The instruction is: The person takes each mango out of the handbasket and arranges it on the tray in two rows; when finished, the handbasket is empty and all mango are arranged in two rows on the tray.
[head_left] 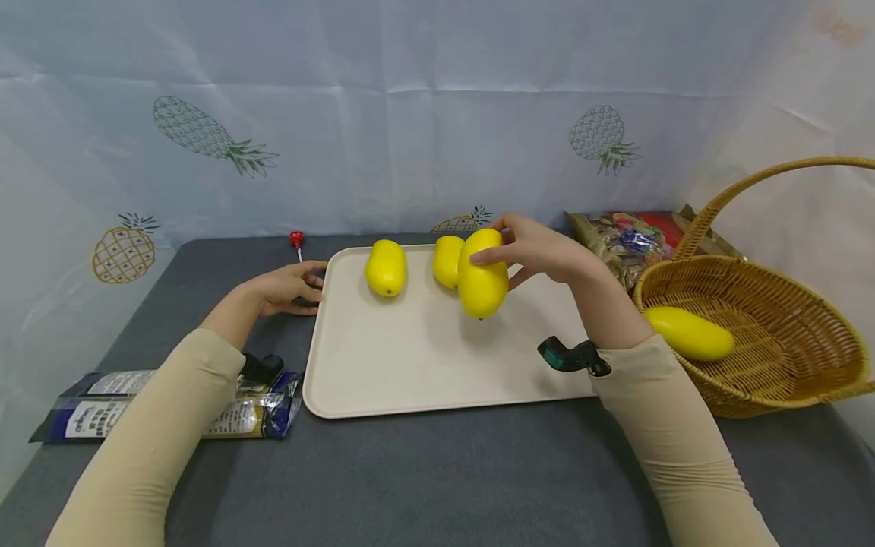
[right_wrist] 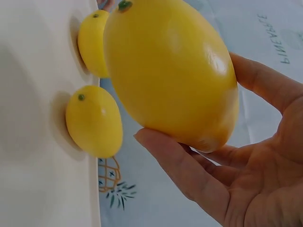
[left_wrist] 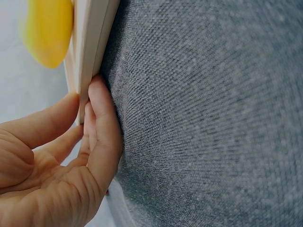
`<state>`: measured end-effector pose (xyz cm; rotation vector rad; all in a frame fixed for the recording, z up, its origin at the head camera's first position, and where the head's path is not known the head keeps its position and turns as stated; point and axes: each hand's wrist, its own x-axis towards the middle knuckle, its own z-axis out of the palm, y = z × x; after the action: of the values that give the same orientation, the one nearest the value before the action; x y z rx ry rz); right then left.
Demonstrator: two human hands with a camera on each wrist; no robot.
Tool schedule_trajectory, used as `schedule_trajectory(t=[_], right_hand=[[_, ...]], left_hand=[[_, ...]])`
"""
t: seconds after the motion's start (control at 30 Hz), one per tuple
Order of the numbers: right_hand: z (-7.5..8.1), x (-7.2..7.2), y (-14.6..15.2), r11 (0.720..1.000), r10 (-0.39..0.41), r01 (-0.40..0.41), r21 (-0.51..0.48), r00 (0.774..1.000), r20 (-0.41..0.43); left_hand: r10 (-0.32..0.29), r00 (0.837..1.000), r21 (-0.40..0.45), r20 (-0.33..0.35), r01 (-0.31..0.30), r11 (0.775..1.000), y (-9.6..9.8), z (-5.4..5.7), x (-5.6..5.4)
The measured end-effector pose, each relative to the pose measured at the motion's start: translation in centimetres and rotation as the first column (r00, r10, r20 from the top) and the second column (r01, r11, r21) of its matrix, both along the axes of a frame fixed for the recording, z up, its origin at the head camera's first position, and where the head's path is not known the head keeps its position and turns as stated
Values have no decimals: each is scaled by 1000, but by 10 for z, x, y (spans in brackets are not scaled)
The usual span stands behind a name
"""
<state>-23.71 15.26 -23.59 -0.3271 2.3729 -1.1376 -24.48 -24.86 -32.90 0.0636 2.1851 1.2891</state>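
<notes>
My right hand grips a yellow mango and holds it raised over the cream tray. In the right wrist view, thumb and fingers curve round the lower end of this mango. Two more yellow mangoes lie near the tray's back edge: one mango to the left, another mango partly hidden behind the held one. My left hand holds the tray's left edge. Seen from the left wrist, its thumb touches the rim and a finger lies against the outer side near the cloth.
At the right stands a wicker basket with a tall handle and a yellow mango inside. Snack bags lie behind it. Blue-and-gold packets rest under the left forearm. A red lollipop lies behind the left hand.
</notes>
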Motion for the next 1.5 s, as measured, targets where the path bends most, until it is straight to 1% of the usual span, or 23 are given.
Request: schedule_trajectory(t=[0.23,0.4,0.6,0.77,1.03,1.23,1.5], right_hand=[[-12,-3,-22,999,36,-36,4,999,18],[-16,-2,-36,998,55,-56,23,998,28],[-26,-1,-53,996,78,-80,32,996,36],[-34,1,-66,993,113,-114,25,992,49],[-45,8,-82,986,157,-161,53,985,65],[-51,12,-92,982,177,-181,46,981,83],[-57,15,-99,980,199,-199,-12,970,141]], left_hand=[[-2,1000,-1,0,2,1000,-1,1,0],[-3,1000,14,-4,3,1000,-2,0,-1],[2,1000,20,-7,-2,1000,-1,0,-1],[-3,1000,13,-14,4,1000,-2,0,-1],[-1,1000,21,-5,1,1000,-1,-1,-2],[-9,1000,15,-8,9,1000,-2,-2,-1],[-14,1000,14,-9,14,1000,-2,-1,-1]])
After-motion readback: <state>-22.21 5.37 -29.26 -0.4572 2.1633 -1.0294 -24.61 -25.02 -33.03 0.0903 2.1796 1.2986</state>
